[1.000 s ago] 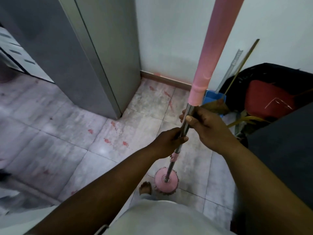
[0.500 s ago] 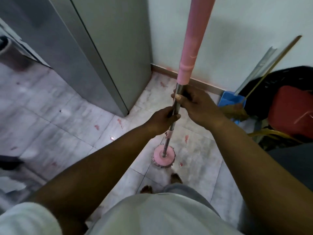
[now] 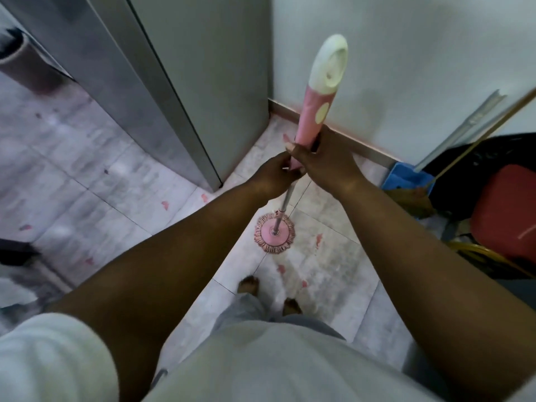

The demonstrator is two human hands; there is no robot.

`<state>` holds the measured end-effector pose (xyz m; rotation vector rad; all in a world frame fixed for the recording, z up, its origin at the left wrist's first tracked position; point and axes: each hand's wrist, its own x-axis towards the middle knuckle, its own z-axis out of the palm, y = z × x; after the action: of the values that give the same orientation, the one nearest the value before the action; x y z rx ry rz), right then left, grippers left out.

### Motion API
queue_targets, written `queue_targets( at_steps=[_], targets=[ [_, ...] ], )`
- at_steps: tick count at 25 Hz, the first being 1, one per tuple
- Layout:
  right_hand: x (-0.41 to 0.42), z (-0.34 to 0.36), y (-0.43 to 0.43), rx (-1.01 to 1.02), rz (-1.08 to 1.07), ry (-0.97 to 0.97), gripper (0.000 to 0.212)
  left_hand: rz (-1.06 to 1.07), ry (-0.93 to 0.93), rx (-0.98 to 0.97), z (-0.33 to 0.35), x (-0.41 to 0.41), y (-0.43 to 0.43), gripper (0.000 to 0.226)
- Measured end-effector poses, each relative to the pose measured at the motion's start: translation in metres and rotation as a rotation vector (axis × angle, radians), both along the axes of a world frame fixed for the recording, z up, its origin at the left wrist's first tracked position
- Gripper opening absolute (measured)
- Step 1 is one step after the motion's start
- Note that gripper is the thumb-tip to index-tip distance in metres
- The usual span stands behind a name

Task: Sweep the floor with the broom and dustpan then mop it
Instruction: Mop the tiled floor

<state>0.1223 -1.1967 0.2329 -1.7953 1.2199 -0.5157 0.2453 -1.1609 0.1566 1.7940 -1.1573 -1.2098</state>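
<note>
A pink spin mop stands nearly upright in front of me. Its pink handle (image 3: 314,114) ends in a cream cap near the wall, and a thin metal shaft runs down to the round pink mop head (image 3: 274,234) flat on the tiled floor. My right hand (image 3: 324,161) grips the lower end of the pink handle. My left hand (image 3: 275,175) grips the pole just below it, touching the right hand. A broom with a thin stick (image 3: 475,140) leans on the wall at the right, above a blue dustpan (image 3: 407,177).
A grey cabinet (image 3: 185,82) fills the upper left, its corner close to the mop. A red stool (image 3: 510,213) and dark bags crowd the right edge. My bare feet (image 3: 249,285) stand just behind the mop head. The white wall and skirting run behind.
The pink handle has slid down over the shaft, so its cream top is now in view. Both hands moved up the pole to the handle's lower end. The mop head stayed on the floor.
</note>
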Motion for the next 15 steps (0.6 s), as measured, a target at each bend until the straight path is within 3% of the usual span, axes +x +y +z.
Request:
queue_targets(
  at_steps=[10,15],
  targets=[
    [0.026,-0.006,-0.017,-0.073,-0.028,0.084,0.046,-0.203,-0.101,0.022,-0.018,0.033,-0.024,0.045],
    [0.02,-0.015,-0.01,-0.151,-0.108,0.139,0.045,-0.279,-0.092,-0.075,-0.021,0.031,-0.022,0.041]
  ],
)
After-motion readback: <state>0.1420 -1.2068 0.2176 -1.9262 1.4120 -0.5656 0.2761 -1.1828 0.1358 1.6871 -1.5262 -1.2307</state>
